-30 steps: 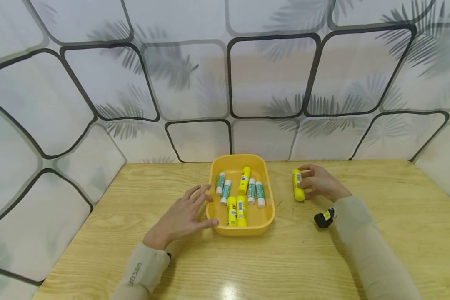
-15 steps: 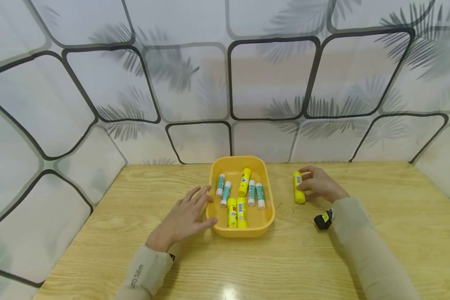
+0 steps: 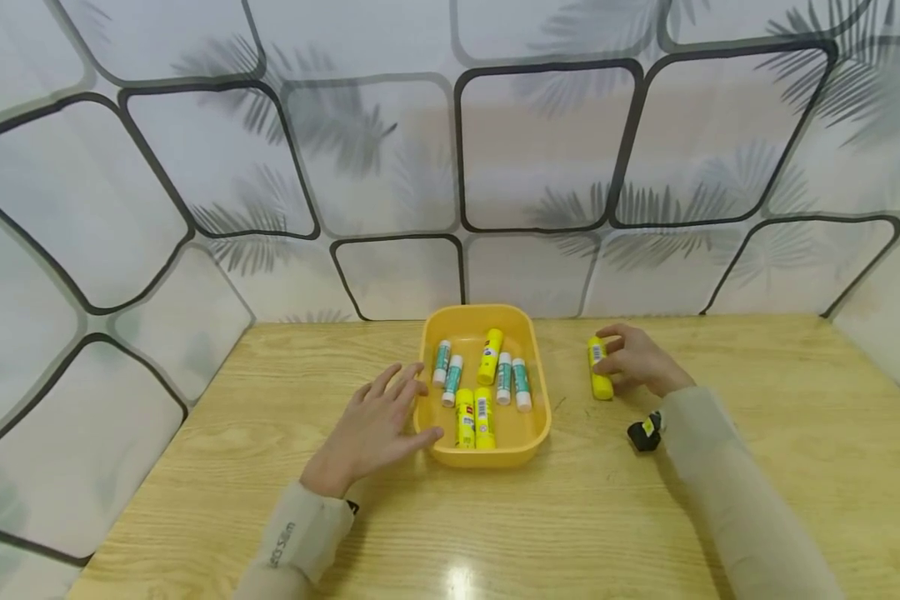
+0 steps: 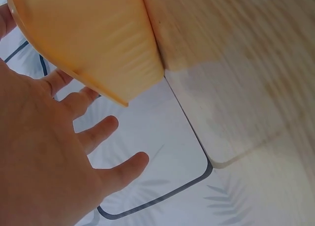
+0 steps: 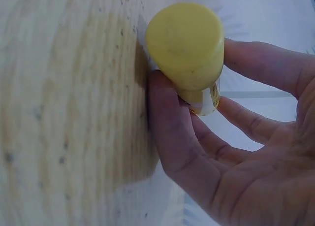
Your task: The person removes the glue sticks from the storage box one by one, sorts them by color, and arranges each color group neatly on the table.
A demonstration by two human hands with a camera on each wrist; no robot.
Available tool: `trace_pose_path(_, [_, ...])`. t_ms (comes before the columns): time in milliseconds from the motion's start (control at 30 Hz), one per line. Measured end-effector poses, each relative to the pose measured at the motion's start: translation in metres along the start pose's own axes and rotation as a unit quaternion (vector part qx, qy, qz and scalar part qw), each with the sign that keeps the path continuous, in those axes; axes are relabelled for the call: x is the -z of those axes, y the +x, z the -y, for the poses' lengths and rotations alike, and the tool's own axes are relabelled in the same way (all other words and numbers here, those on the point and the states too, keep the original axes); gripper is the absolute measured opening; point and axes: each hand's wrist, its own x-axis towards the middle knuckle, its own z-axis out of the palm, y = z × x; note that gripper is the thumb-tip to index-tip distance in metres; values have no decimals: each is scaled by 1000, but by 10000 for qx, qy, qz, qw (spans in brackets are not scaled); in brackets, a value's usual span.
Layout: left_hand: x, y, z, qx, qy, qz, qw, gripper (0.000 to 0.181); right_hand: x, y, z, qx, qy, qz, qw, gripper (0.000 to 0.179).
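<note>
My right hand point(image 3: 639, 364) holds a yellow glue stick point(image 3: 600, 385) that lies on the table to the right of the basket. In the right wrist view, fingers lie on both sides of the glue stick point(image 5: 184, 44), whose rounded end faces the camera. At the left side of a yellow plastic basket point(image 3: 525, 454), my left hand point(image 3: 367, 433) is spread with relaxed fingers. Its fingertips reach the rim; I cannot tell how firmly they touch. Inside the basket lie yellow glue sticks point(image 3: 490, 357) and several smaller white-and-teal ones point(image 3: 521, 385).
The wooden table point(image 3: 532, 533) meets a patterned curtain point(image 3: 540, 167) at its back edge. A black device point(image 3: 643, 435) hangs at the right wrist, just over the table. Another curtain panel point(image 3: 75, 375) borders the left side.
The left hand has shifted slightly to the right along the basket's front left corner. The right hand stays at the glue stick with hardly any movement. The head view tilts a little.
</note>
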Motion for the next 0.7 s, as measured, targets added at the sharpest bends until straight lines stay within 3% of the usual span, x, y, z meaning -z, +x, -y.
trace_pose_path(433, [2,6,-1,180,-39,152,9997,57,-4,1,3,-120,-176,-33,9998,75])
trace_pose_path(567, [2,4,2,70,-370,399,9985,71,-4,2,4,-95,-350,-95,9993,74])
trace_pose_path(700, [2,1,7,150,-861,701,9937,90,-5,4,3,-77,-386,-112,9992,74])
